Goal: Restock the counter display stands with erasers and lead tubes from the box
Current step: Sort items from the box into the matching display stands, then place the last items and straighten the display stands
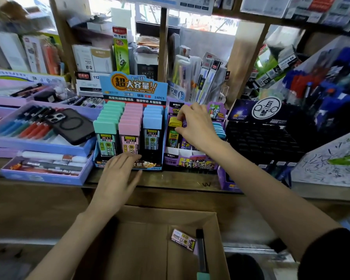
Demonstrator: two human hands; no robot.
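Note:
A blue display stand point(132, 88) on the counter holds rows of green, pink and blue lead tubes point(129, 126). My left hand point(119, 176) lies flat with straight fingers against the stand's front edge. Right of it stands a purple display stand point(190, 161) with yellow-capped tubes point(175, 122) and blue-capped ones point(218, 128). My right hand point(196, 126) reaches into this stand, fingers curled around a purple item in the middle row, mostly hidden. Below, an open cardboard box point(150, 245) holds a pink eraser point(183, 238) and a dark lead tube point(201, 253).
A phone point(69, 124) lies on purple pen trays point(38, 142) at the left. A black display box point(261, 138) stands to the right of the purple stand. Shelves packed with stationery rise behind. The wooden counter edge point(170, 180) runs in front.

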